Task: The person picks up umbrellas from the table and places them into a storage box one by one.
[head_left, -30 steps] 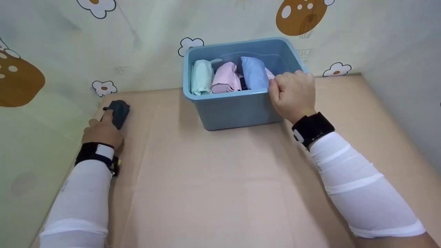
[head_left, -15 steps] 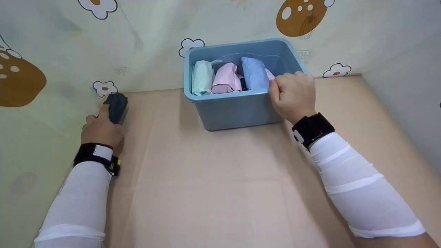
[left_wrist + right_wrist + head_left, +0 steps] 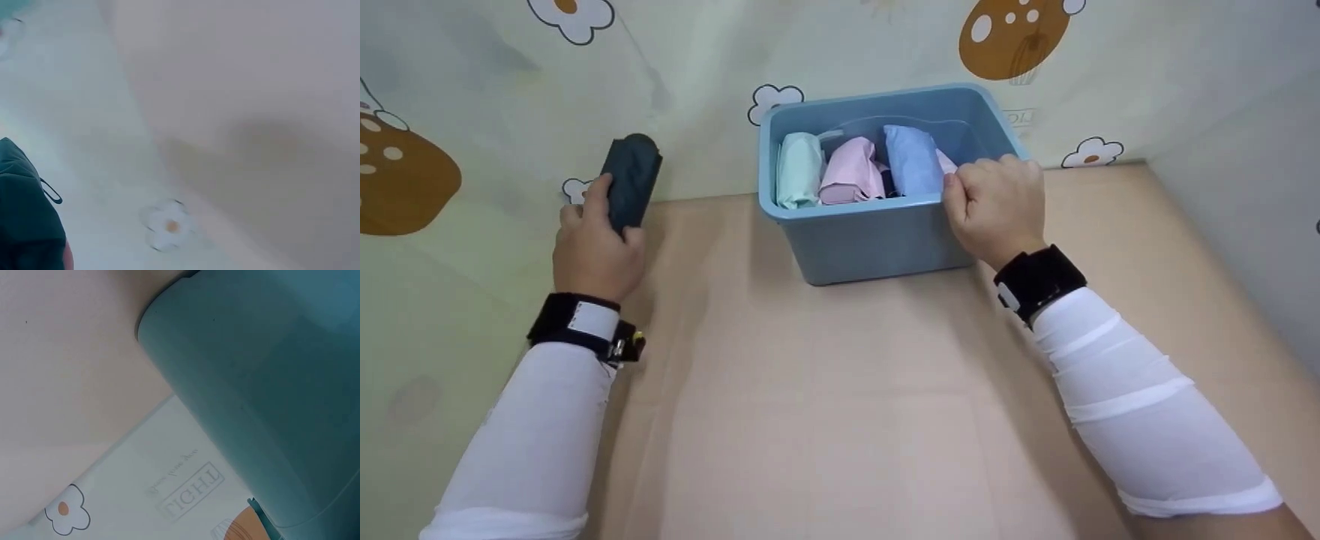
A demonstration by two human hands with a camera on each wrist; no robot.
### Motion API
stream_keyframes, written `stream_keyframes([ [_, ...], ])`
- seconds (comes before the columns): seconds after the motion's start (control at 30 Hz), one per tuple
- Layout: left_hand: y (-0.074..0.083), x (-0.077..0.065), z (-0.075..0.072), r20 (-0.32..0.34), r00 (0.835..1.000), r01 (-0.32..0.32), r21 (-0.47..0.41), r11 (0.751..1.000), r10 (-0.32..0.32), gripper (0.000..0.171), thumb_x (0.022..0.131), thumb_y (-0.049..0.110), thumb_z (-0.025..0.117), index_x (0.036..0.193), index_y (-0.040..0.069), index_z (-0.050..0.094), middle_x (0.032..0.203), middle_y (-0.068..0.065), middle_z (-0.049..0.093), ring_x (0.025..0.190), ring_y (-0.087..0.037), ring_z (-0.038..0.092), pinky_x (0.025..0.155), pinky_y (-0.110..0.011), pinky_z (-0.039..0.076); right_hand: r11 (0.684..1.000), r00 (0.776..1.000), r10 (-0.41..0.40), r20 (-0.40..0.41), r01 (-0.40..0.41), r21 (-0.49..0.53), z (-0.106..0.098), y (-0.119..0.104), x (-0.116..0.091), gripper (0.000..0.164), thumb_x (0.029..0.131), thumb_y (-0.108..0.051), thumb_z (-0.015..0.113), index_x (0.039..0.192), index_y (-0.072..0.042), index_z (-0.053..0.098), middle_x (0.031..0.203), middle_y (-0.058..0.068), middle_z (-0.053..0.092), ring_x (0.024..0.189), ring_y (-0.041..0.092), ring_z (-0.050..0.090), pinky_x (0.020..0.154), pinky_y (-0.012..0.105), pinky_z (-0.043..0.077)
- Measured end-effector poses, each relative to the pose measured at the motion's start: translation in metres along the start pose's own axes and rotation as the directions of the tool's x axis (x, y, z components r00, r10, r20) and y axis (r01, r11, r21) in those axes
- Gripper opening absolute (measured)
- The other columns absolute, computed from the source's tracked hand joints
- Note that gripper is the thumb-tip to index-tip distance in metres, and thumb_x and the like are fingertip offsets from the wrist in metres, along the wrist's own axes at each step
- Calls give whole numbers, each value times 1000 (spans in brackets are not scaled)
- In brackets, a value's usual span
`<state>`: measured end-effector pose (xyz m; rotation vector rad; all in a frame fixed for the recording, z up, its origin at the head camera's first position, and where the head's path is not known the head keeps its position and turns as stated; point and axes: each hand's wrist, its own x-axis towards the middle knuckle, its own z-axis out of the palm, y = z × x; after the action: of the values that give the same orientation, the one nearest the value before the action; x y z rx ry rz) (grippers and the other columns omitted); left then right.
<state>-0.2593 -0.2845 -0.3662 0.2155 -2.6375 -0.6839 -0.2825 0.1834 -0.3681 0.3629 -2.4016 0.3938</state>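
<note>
My left hand (image 3: pixel 598 255) holds a dark green folded umbrella (image 3: pixel 634 178) raised off the table, thumb on one side and fingers on the other. In the left wrist view, the umbrella's dark fabric (image 3: pixel 28 216) shows at the lower left edge with a thin black loop (image 3: pixel 52 193). My right hand (image 3: pixel 1001 206) grips the front right rim of a blue plastic bin (image 3: pixel 877 244); its fingers inside the rim are hidden. Within the bin stand a mint bundle (image 3: pixel 800 171), a pink bundle (image 3: pixel 853 172) and a blue bundle (image 3: pixel 913 161). The bin's wall (image 3: pixel 242 382) fills much of the right wrist view.
The bin stands on a beige-covered table (image 3: pixel 825 405), close against the patterned back wall (image 3: pixel 690 97). A plain pale wall (image 3: pixel 1245 150) bounds the right side. Another patterned wall (image 3: pixel 420 315) runs along the left, near my left arm.
My left hand has picked the dark green umbrella up off the table's far left corner and moved it up and slightly right. My right hand and the bin stay put.
</note>
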Motion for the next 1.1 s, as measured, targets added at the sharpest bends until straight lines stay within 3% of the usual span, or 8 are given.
stream_keyframes([
  [0.3,82,-3,-9,-60,986,-162,-149,976,154,71,92,15,53,161,23,40,132,-31,54,106,-43,58,89,-63,48,1000,1000,-8,-14,8,15,1,0,0,56,105,-35,37,58,-7,50,55,10,43,60,32,45,63,39,24],
  [0.57,144,-10,-2,4,964,-259,-213,942,266,71,93,17,56,161,29,40,134,-25,54,106,-36,58,92,-55,51,1000,1000,0,-10,1,7,0,0,0,56,105,-36,37,58,-7,51,55,9,43,60,31,45,63,39,24],
  [0.73,169,-13,6,40,929,-352,-214,911,368,70,93,18,58,160,32,41,136,-23,55,110,-34,59,96,-53,52,1000,1000,0,-8,0,11,0,-3,0,57,105,-36,36,59,-7,52,55,10,44,61,32,45,63,39,24],
  [1.1,208,-15,29,95,831,-534,-135,835,548,67,94,19,56,158,34,45,132,-15,58,114,-31,58,99,-45,52,1000,1000,6,-9,-6,18,4,-4,-1,57,106,-38,36,60,-7,53,57,10,45,62,32,45,64,40,25],
])
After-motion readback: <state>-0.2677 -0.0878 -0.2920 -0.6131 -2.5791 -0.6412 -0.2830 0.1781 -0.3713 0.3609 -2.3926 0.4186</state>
